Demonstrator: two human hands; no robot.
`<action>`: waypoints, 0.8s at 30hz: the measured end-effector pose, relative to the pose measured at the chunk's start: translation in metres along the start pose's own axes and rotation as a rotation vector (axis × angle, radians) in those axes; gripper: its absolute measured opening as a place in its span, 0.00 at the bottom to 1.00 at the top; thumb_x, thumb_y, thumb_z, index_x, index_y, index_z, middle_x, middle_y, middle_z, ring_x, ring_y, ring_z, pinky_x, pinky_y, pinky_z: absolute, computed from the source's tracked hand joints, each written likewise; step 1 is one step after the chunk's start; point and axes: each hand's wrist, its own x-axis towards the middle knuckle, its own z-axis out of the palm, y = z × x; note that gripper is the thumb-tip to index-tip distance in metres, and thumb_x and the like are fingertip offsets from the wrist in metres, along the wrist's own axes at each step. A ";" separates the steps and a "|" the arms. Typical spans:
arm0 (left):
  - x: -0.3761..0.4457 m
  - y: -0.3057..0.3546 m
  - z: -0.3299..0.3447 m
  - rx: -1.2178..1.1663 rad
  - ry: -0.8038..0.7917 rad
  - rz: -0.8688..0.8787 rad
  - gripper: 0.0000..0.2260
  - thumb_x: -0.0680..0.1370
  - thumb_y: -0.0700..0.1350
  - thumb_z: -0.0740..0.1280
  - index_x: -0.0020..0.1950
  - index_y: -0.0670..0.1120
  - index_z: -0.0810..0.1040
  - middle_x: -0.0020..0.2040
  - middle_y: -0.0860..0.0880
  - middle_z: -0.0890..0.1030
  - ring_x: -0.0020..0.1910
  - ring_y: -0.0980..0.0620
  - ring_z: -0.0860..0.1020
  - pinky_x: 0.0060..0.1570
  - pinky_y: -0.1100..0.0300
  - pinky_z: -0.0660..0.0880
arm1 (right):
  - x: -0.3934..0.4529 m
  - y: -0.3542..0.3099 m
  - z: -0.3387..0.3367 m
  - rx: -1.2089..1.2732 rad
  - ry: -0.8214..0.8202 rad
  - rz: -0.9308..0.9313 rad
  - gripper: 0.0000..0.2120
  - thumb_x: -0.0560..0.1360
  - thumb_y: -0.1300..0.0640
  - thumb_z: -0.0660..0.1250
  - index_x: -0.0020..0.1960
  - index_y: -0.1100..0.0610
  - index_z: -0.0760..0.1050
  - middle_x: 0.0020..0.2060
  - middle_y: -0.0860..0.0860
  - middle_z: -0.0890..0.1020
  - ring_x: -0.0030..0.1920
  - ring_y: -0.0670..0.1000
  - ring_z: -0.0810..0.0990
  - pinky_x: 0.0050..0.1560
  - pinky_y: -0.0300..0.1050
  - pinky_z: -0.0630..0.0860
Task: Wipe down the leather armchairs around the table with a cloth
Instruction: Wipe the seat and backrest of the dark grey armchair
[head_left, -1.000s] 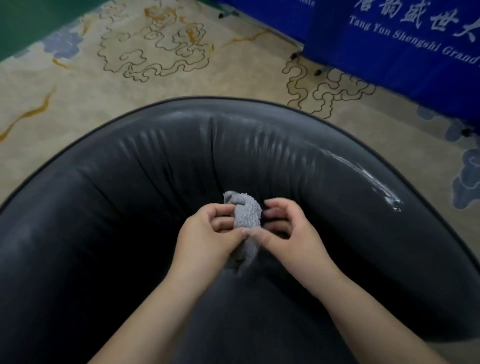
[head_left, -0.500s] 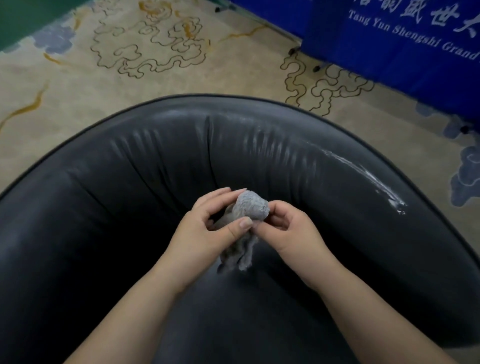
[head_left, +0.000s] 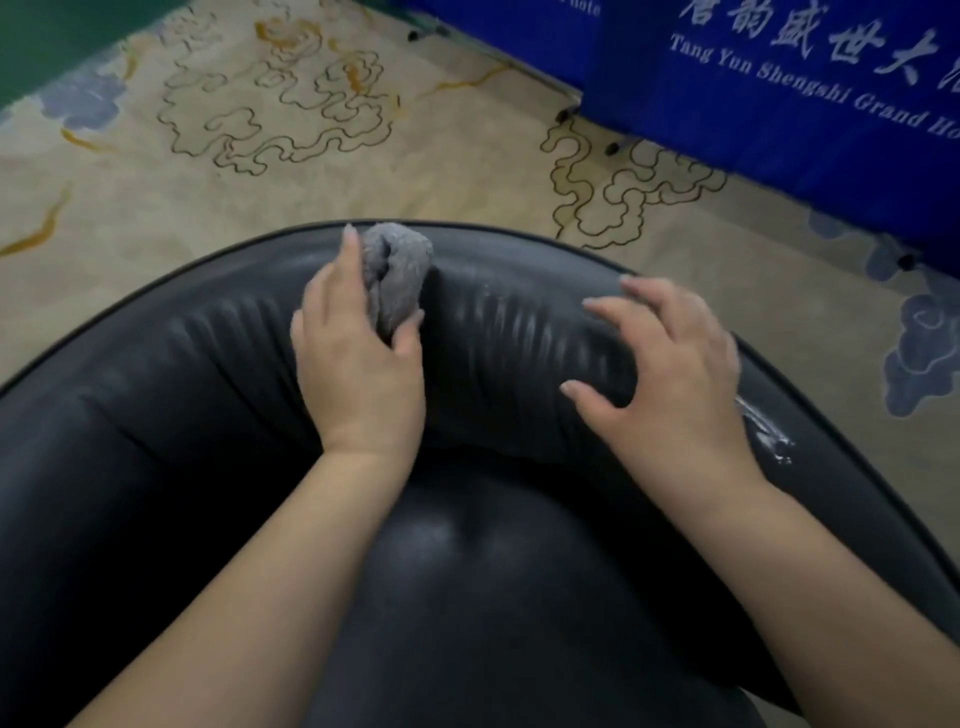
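Head view: left hand (head_left: 358, 358) holds the bunched grey cloth (head_left: 397, 278) between thumb and fingers, against the top of the black leather armchair (head_left: 156, 395) backrest near its rim. Right hand (head_left: 670, 374) rests on the backrest, fingers spread and slightly curled, gripping nothing. White smear (head_left: 766, 434) sits further right. Judgement: press the cloth flat, sweep along the curve toward the smear, brace with the right hand.

White lettering on the blue banner (head_left: 810, 104) beyond the armchair (head_left: 156, 415) reads "Tang Yun Shengshi Grand Ho", cut off, beneath large Chinese characters.
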 end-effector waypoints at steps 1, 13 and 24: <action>0.007 0.000 0.009 0.071 -0.003 0.042 0.32 0.74 0.48 0.71 0.76 0.48 0.62 0.68 0.48 0.71 0.65 0.47 0.68 0.64 0.63 0.59 | 0.006 0.004 -0.002 -0.069 -0.022 0.010 0.33 0.66 0.48 0.76 0.68 0.48 0.69 0.68 0.48 0.67 0.72 0.51 0.59 0.74 0.54 0.52; -0.008 0.004 0.021 0.004 -0.101 0.455 0.18 0.74 0.36 0.61 0.62 0.43 0.80 0.52 0.45 0.80 0.48 0.42 0.75 0.54 0.64 0.66 | 0.020 0.027 0.011 -0.144 -0.152 0.035 0.42 0.67 0.45 0.75 0.75 0.49 0.60 0.74 0.47 0.61 0.75 0.51 0.55 0.75 0.54 0.53; -0.054 0.010 0.030 -0.102 -0.189 0.322 0.20 0.69 0.37 0.73 0.62 0.45 0.80 0.53 0.47 0.80 0.47 0.46 0.74 0.58 0.74 0.62 | 0.022 0.032 0.013 -0.166 -0.123 0.008 0.42 0.65 0.43 0.76 0.74 0.48 0.62 0.73 0.48 0.63 0.74 0.52 0.59 0.72 0.51 0.53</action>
